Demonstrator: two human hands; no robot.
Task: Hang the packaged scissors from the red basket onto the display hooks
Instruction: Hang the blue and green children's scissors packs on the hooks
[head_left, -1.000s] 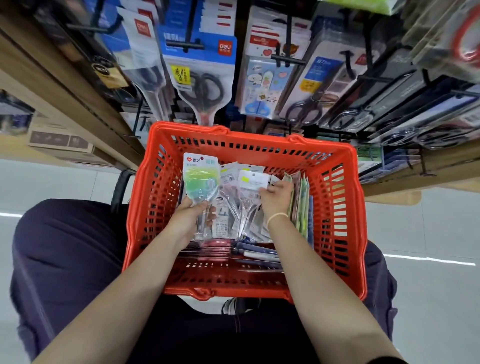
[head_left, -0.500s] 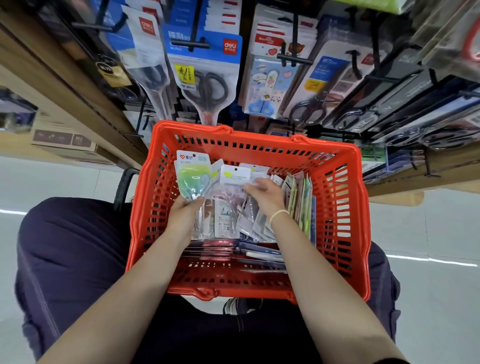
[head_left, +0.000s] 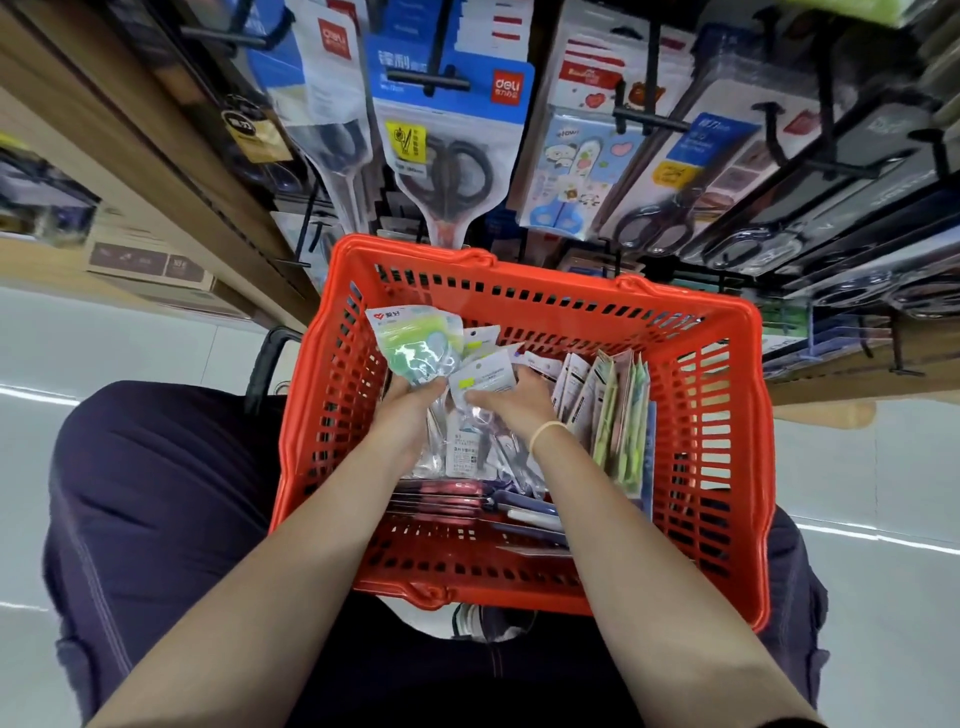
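Observation:
The red basket (head_left: 727, 467) rests on my lap and holds several packaged scissors. My left hand (head_left: 410, 410) grips a small stack of packs, with a green-and-white scissors pack (head_left: 415, 343) sticking up at its front. My right hand (head_left: 511, 400) pinches a clear pack with a white header card (head_left: 480, 379) right beside the left hand's stack. More packs (head_left: 613, 415) stand on edge along the basket's right side. Above the basket, black display hooks (head_left: 431, 83) carry hanging scissors packs (head_left: 447, 156).
A wooden shelf frame (head_left: 156, 156) runs along the left of the display, with cardboard boxes (head_left: 145, 265) below it. The basket's black handle (head_left: 265, 364) hangs at its left side. Dark flat packs (head_left: 467, 504) lie in the basket's near part. Pale floor lies on both sides.
My right hand moved left from the upright packs toward my left hand and took hold of the white-header pack. The view shifted slightly lower over the basket.

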